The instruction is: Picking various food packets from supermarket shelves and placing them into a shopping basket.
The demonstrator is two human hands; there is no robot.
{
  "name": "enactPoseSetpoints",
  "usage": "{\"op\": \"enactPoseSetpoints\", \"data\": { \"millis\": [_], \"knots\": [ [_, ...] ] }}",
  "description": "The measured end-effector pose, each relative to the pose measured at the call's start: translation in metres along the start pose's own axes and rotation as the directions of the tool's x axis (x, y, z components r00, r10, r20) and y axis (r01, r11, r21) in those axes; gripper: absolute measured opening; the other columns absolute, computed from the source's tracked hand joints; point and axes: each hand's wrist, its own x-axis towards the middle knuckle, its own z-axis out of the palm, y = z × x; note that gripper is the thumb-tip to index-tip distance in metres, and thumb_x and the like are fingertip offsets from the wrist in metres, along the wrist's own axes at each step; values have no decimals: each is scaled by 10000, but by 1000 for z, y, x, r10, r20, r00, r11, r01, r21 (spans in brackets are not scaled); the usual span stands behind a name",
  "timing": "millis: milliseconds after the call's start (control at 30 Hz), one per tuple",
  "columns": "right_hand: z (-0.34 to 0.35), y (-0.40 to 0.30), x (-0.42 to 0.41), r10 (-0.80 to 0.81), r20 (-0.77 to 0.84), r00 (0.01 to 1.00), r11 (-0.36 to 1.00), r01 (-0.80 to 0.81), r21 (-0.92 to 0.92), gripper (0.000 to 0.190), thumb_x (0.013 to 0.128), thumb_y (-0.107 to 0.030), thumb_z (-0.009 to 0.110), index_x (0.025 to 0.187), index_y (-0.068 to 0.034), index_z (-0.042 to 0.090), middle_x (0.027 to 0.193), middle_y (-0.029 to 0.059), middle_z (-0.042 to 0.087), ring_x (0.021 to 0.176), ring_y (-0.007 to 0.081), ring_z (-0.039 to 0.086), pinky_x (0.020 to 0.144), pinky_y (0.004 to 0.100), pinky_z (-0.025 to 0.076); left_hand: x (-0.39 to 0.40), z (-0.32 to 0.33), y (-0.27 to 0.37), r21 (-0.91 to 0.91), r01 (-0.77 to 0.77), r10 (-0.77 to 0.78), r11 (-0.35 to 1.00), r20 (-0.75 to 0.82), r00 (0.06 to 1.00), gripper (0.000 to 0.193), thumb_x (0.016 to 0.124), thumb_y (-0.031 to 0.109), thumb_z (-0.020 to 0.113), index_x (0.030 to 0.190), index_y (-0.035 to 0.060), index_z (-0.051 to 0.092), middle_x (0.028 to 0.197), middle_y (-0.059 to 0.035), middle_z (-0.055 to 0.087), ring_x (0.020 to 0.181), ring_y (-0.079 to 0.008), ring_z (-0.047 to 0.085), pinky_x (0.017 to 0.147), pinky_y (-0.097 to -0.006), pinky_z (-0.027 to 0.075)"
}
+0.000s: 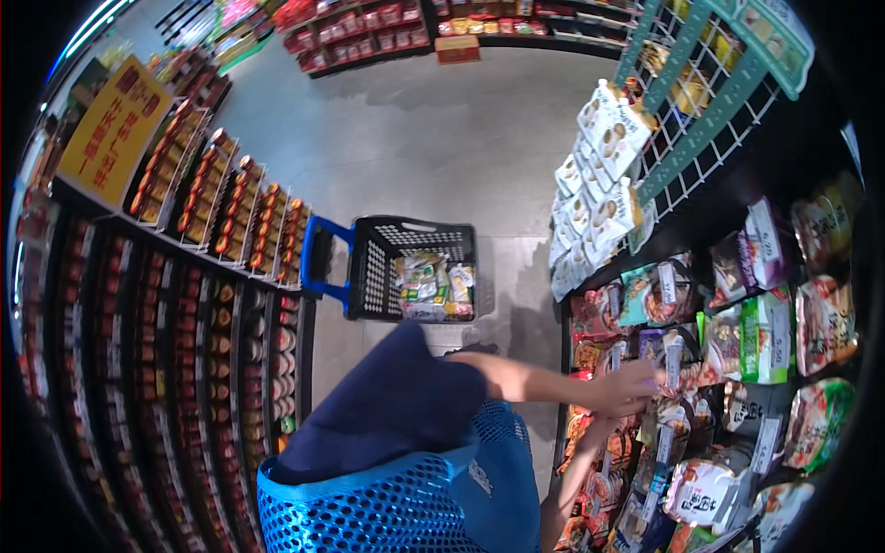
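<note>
My left hand (626, 390) reaches to the right, up to the shelf of bagged packaged foods, its fingers blurred near a price tag (672, 359). Close below it, my right hand (600, 430) is raised, partly hidden by the left one and blurred. Whether either hand holds anything cannot be made out. Beside the hands hang packs in plastic, among them a green-edged bag (764, 339) and a white pack (704, 492). I wear a blue mesh vest (359, 508) over a dark blue sleeve (387, 408).
A black shopping basket (370, 276) with a blue handle (314, 256) stands on the grey floor, with several packets inside. Racks of jars (221, 318) line the left. White pouches (594, 193) hang at the right on a wire rack (719, 138). Red-packaged goods (359, 34) fill far shelves.
</note>
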Motion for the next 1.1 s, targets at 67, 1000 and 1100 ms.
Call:
{"op": "enactPoseSetpoints", "data": {
  "millis": [67, 1000, 1100],
  "knots": [
    [-6, 51, -21, 196, 369, 909, 960, -101, -262, 261, 919, -166, 533, 1114, 4, 567, 999, 65, 590, 880, 163, 568, 743, 270, 463, -103, -49, -12, 82, 227, -238, 971, 178, 955, 192, 760, 197, 635, 835, 36, 562, 953, -154, 573, 873, -353, 551, 753, -450, 458],
    [200, 97, -196, 837, 304, 455, 546, -722, -424, 230, 854, -221, 590, 1015, -57, 598, 866, 80, 654, 749, 161, 619, 636, 281, 490, -389, -357, 77, 58, 995, -841, 80, -532, 98, 181, 796, 189, 541, 832, 71, 674, 807, -158, 654, 771, -342, 638, 683, -431, 508],
    [251, 91, -174, 780, 385, 494, 624, -562, -543, 218, 863, -210, 582, 1015, -53, 596, 876, 71, 653, 749, 148, 613, 615, 269, 476, -396, -366, 87, -42, 998, -820, -36, -569, -53, 172, 805, 185, 544, 831, 76, 674, 803, -154, 656, 765, -337, 640, 681, -424, 511]
  ]
}}
